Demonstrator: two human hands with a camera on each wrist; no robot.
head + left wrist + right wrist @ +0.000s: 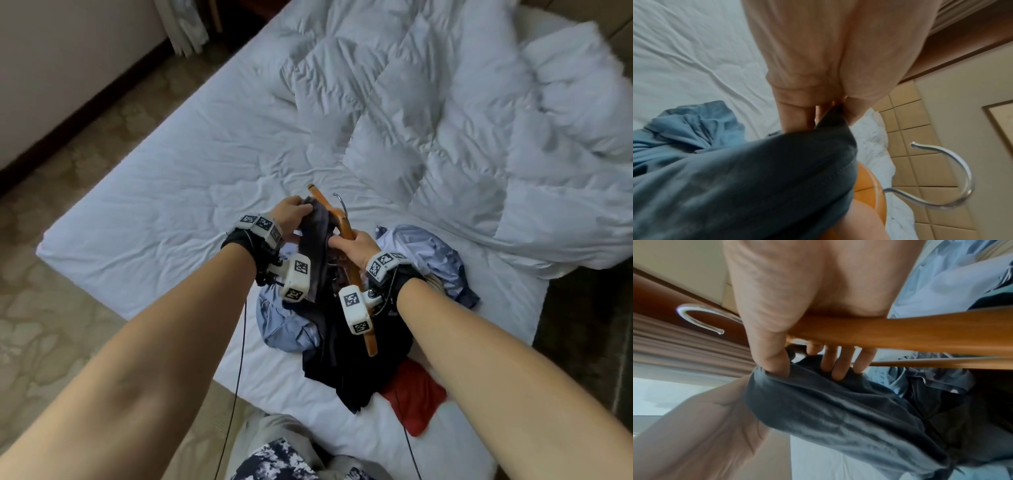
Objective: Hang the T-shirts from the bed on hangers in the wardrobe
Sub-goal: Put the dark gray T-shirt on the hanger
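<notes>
A dark grey T-shirt [317,240] hangs between my two hands above the foot of the bed [171,192]. My left hand [291,212] pinches its upper edge; in the left wrist view the dark grey T-shirt [756,186] runs up into the pinching fingers [795,116]. My right hand [352,245] grips a wooden hanger [346,226] with a metal hook [340,202], its thumb and fingertips also on the cloth. In the right wrist view the hanger [900,334] crosses under the palm. A light blue shirt [424,250], a black garment [356,363] and a red one [416,394] lie heaped below.
A rumpled white duvet [462,113] covers the bed's far right half. Patterned carpet [68,308] lies to the left, with a wall and dark skirting [51,150] beyond. Thin black cables [239,363] hang from both wrists.
</notes>
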